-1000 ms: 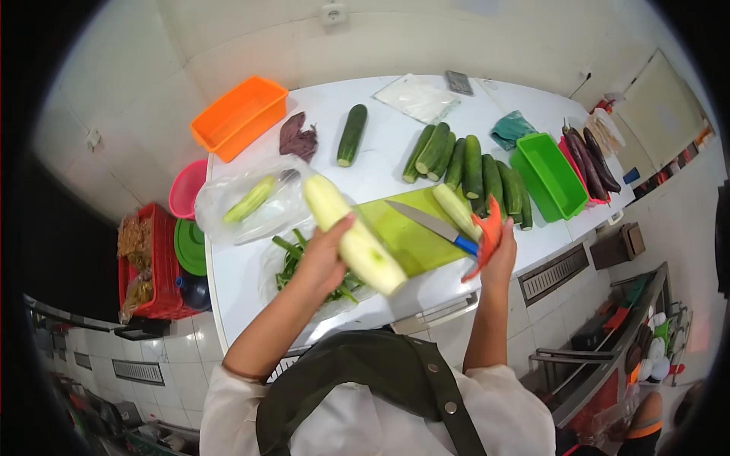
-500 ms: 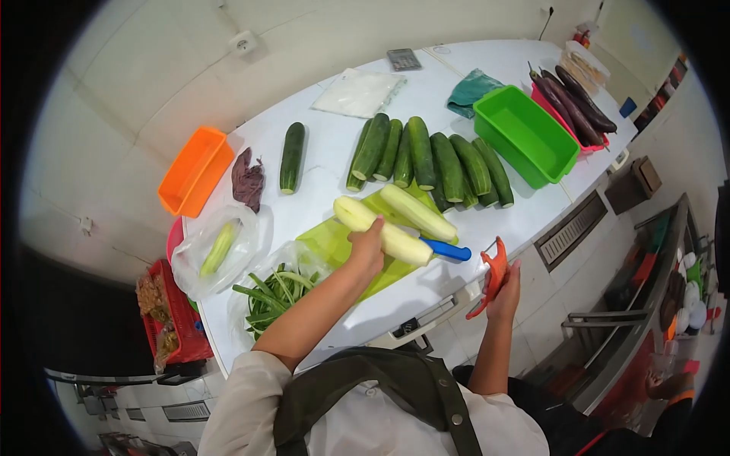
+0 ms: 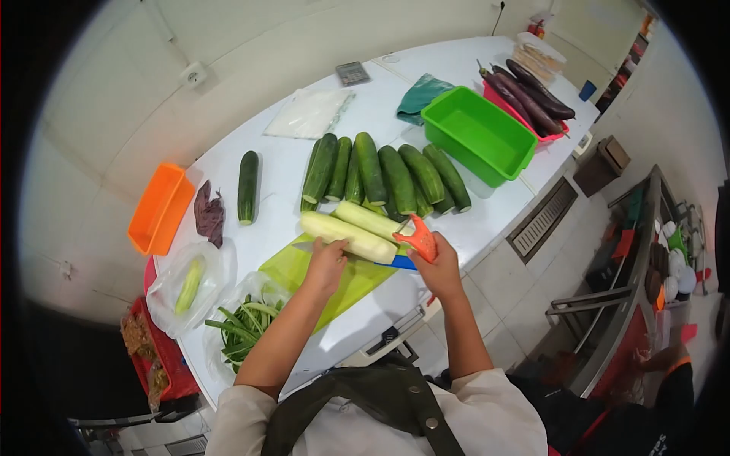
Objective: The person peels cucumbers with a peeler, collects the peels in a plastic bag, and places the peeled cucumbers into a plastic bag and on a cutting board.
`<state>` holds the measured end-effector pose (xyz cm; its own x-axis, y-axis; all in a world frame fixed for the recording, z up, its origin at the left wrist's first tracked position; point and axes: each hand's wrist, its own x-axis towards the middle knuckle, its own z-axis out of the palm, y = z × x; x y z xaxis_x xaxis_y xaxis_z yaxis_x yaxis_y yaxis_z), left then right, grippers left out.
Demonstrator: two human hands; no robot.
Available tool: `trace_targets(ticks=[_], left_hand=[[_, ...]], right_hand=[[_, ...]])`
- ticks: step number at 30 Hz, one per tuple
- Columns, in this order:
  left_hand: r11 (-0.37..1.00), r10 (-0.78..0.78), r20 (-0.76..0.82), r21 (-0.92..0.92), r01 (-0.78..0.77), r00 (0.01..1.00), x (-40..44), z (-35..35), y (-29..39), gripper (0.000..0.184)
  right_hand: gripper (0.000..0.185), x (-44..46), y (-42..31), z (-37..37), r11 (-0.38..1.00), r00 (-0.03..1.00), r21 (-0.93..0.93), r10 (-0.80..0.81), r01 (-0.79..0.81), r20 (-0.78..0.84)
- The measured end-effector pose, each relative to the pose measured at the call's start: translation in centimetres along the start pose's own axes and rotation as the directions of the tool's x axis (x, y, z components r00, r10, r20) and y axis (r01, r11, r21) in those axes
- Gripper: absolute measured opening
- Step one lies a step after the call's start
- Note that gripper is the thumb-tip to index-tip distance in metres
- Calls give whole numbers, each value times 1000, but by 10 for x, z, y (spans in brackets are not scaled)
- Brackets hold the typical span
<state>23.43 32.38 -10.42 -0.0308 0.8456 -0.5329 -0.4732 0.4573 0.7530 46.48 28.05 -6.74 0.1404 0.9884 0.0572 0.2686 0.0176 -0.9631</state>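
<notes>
My left hand point(image 3: 327, 264) is closed on the near end of a pale peeled cucumber point(image 3: 348, 236) above the yellow-green cutting board point(image 3: 327, 292). Fingers of my right hand point(image 3: 439, 267) wrap round an orange peeler point(image 3: 420, 239), whose head is by the cucumber's right end. Just behind lies a second peeled cucumber point(image 3: 369, 218). A knife with a blue handle point(image 3: 398, 262) rests partly hidden under the held cucumber. Several unpeeled green cucumbers point(image 3: 369, 171) lie beyond the board, and a single one point(image 3: 248, 188) is farther left.
Green tub point(image 3: 479, 137) and dark eggplants point(image 3: 532, 99) are at the back right. On the left are an orange tub point(image 3: 161, 209), a purple cloth point(image 3: 208, 215), a bagged cucumber point(image 3: 190, 285) and green peelings point(image 3: 247, 328). Another person's arm point(image 3: 661, 359) shows at lower right.
The held cucumber has come down over the board beside the second one. My right hand has brought the peeler in from the right to its end. The view has turned rightward.
</notes>
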Motion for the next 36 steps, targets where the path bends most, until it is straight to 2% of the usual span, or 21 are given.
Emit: trace_targets(ticks=[1, 3, 5, 6, 9, 12, 13, 14, 16, 18, 20, 23, 25, 26, 29, 32, 35, 36], left_hand=[[1000, 3, 56, 28, -4, 998, -2, -1, -1, 78], [996, 18, 129, 80, -29, 992, -9, -17, 0, 68], [1000, -9, 80, 24, 7, 997, -26, -27, 0, 61], [1000, -22, 58, -9, 22, 998, -35, -33, 3, 58], [998, -40, 227, -36, 50, 973, -85, -50, 31, 67], [995, 88, 316, -69, -69, 945, -122, -86, 41, 54], [992, 117, 288, -74, -99, 950, -135, -96, 45, 53], [989, 144, 262, -78, -128, 954, -149, -104, 49, 53], [981, 187, 193, -82, -174, 963, -172, -118, 52, 52], [973, 222, 112, -81, -214, 969, -193, -131, 52, 51], [963, 262, 47, -77, -258, 964, -214, -142, 51, 50], [936, 338, -45, -91, -341, 940, -247, -159, 49, 47], [909, 396, -90, -106, -404, 914, -270, -180, 45, 46], [894, 421, -121, -111, -433, 899, -282, -190, 43, 45], [864, 444, -253, -132, -485, 860, -318, -214, 36, 42], [830, 464, -333, -159, -534, 821, -334, -240, 30, 42], [822, 508, -288, -118, -557, 812, -328, -252, 29, 48], [820, 501, -307, -131, -557, 809, -334, -255, 22, 48]], right_hand=[[25, 1, -7, 4, 999, 999, 16, 29, -29, 18], [18, -1, -15, 13, 997, 999, 57, -50, 49, 21], [16, -6, -22, 16, 992, 996, 98, -82, 78, 39], [17, -6, -8, 19, 982, 994, 179, -78, 63, 79], [17, -18, -27, 26, 980, 972, 107, 148, -169, 182], [17, -19, -42, 54, 997, 977, 80, -32, 16, 213], [18, -18, -50, 65, 993, 970, 68, -104, 92, 218], [23, -10, -55, 79, 978, 965, 172, -154, 118, 214], [25, 22, -76, 105, 971, 932, 58, -238, 231, 274], [32, 68, -93, 141, 997, 961, 38, 56, -69, 272], [53, 114, -93, 180, 987, 994, -129, -93, 100, 60], [80, 158, -80, 221, 944, 993, -328, -14, -26, -118], [99, 184, -64, 238, 879, 972, -424, 163, -220, -168], [111, 176, -77, 233, 914, 980, -356, 162, -192, -114], [90, 188, -65, 242, 910, 960, -343, 157, -231, -231], [58, 225, -18, 234, 949, 940, 21, 309, -315, 146], [36, 149, -68, 227, 929, 892, 194, 222, -317, 393], [36, 112, -89, 228, 914, 849, 241, 171, -326, 500]])
